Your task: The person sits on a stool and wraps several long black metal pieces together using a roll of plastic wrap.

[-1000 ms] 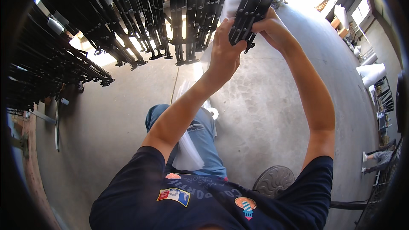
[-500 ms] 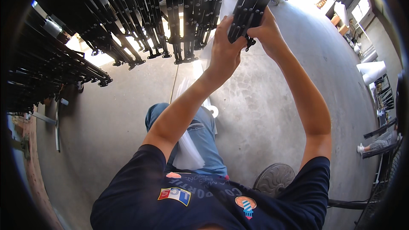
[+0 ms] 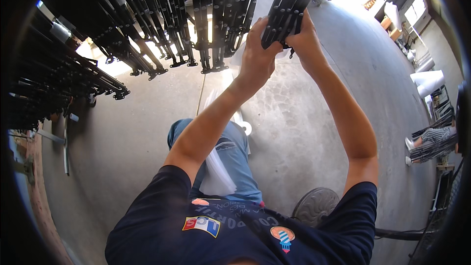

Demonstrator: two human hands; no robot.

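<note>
Both of my hands grip the lower end of a bundle of black metal bars (image 3: 290, 7) with round rivets. My left hand (image 3: 259, 54) wraps its left side, thumb across the front near the bar ends. On the opposite side, my right hand (image 3: 308, 44) presses the bars, its fingers partly hidden behind them. A small black end piece dangles below the bundle between my hands. Thin white sheeting (image 3: 264, 5) hangs just left of the bundle, behind my left hand. Over my jeans lie white translucent strips (image 3: 217, 174).
Many similar black bars (image 3: 198, 14) hang in rows at the front and left. A white ring (image 3: 245, 127) shows beside my knee. A round dark patterned base (image 3: 316, 206) stands at my lower right. At the far right a person (image 3: 434, 137) is near more bars and a white roll (image 3: 428, 82).
The bars in my hands have shifted and turned slightly, and the dangling end piece has moved a little right. The person at far right has come further into view with dark bars.
</note>
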